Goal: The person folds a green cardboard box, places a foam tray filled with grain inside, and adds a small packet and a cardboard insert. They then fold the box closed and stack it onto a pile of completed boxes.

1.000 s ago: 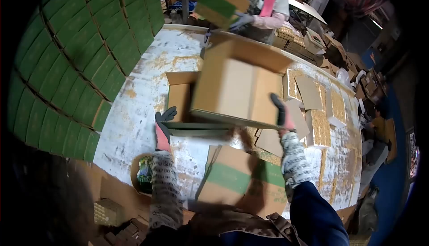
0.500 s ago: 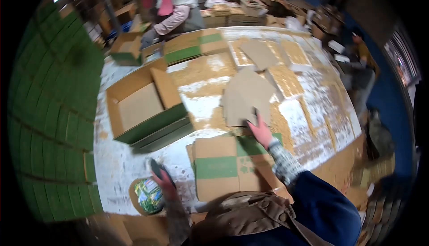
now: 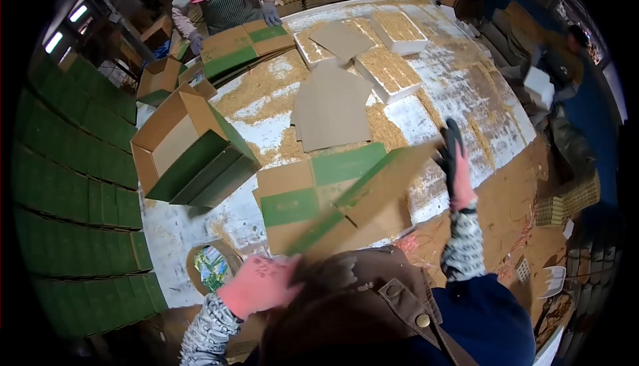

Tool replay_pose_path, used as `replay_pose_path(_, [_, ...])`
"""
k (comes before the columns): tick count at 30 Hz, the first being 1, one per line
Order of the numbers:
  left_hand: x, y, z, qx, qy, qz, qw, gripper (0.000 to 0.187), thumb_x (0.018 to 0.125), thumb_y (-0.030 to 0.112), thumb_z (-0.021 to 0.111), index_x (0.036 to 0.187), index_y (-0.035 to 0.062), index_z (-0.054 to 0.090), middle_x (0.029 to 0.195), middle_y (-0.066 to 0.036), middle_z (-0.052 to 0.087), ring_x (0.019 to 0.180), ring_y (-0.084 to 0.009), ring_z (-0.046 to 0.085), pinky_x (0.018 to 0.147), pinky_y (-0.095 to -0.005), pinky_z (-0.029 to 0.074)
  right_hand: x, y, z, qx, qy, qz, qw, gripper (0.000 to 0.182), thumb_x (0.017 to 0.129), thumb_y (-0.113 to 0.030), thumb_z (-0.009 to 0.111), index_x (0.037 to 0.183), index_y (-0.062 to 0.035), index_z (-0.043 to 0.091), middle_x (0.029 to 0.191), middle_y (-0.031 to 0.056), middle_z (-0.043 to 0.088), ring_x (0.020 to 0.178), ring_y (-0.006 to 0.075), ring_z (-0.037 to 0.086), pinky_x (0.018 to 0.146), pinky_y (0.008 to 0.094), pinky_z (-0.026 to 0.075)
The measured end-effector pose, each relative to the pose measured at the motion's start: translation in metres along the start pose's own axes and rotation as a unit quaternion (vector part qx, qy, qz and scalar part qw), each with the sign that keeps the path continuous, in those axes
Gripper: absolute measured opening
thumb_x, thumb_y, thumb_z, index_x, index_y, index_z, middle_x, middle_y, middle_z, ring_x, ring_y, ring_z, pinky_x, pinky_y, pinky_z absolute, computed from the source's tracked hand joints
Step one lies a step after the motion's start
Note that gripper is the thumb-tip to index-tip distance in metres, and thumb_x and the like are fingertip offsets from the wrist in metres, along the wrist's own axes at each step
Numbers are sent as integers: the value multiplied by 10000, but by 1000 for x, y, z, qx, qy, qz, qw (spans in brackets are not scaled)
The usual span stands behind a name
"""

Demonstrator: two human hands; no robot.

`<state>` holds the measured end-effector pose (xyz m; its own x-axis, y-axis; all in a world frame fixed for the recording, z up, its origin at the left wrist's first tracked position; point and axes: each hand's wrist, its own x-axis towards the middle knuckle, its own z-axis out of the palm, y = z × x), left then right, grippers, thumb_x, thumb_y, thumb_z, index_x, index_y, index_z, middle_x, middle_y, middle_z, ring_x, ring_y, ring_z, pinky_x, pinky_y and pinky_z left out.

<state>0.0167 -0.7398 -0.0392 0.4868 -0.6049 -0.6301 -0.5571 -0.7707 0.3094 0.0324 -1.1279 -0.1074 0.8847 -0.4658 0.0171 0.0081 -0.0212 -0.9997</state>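
Note:
A folded cardboard box blank (image 3: 379, 196), green and brown and blurred, is tilted up over a stack of flat blanks (image 3: 289, 207). At its upper right corner is my right hand (image 3: 458, 170), in a pink and dark glove, fingers stretched out against or close beside the edge. My left hand (image 3: 263, 286), in a pink glove, is near the lower left end; motion smears its fingers, so its hold is unclear. An open cardboard box (image 3: 193, 150) rests at the left on another box. Grey cardboard sheets (image 3: 333, 110) lie beyond the blanks.
Sawdust-filled white trays (image 3: 389, 76) stand on the white table (image 3: 459, 80). A round container (image 3: 229, 256) with colourful packets sits near my left hand. Green boxes (image 3: 60, 186) are stacked at left. A co-worker (image 3: 229, 6) stands across the table; another person (image 3: 572, 50) is at right.
A blank has been raised off the stack. My right hand has moved right and my left hand has come from the round container towards the blank. The view has shifted.

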Motion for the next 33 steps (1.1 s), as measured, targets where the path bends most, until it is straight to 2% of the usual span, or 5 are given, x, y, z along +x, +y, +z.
replay_pose_path(9, [63, -73, 118, -626, 276, 85, 725, 611, 743, 217, 726, 1244, -10, 460, 1173, -94, 514, 1099, -187, 490, 951, -311, 388, -25, 41, 54, 13, 116, -188, 975, 573, 804, -24, 598, 1331, -6, 372, 1302, 132, 439, 1217, 201, 409, 1018, 320, 328])
replay_pose_path(17, [50, -29, 22, -214, 8, 226, 950, 624, 786, 169, 629, 1347, 54, 382, 1320, -152, 435, 1252, -282, 396, 1051, -349, 315, -21, 75, 136, -491, -540, -290, 620, 602, 774, -276, 605, 1345, -215, 423, 1062, 105, 574, 946, 272, 586, 778, 353, 478])
replay_pose_path(22, [99, -57, 47, -261, 412, -10, 873, 1008, 596, 173, 814, 1401, -10, 235, 1360, -199, 393, 1246, -284, 404, 1044, -333, 327, 22, 28, 147, -200, -644, -62, 735, 428, 866, -336, 516, 1202, -72, 554, 980, 198, 618, 933, 340, 584, 844, 389, 461])
replay_pose_path(25, [140, -53, 61, -425, 444, -13, 789, 1072, 608, 57, 755, 1447, 22, 88, 1384, -217, 339, 1276, -319, 358, 1040, -351, 338, 54, -40, 132, -102, -257, -163, 947, 424, 905, -311, 489, 1214, -22, 498, 1115, 204, 579, 1019, 344, 565, 860, 364, 458])
replay_pose_path(33, [157, -75, 106, -675, 384, -12, 630, 749, 809, 179, 655, 1423, 45, 247, 1322, -109, 439, 1160, -208, 451, 926, -309, 414, -42, 57, 71, -586, -66, -188, 785, 735, 852, -529, 482, 1277, 66, 403, 1250, 286, 471, 1164, 346, 475, 968, 373, 381])
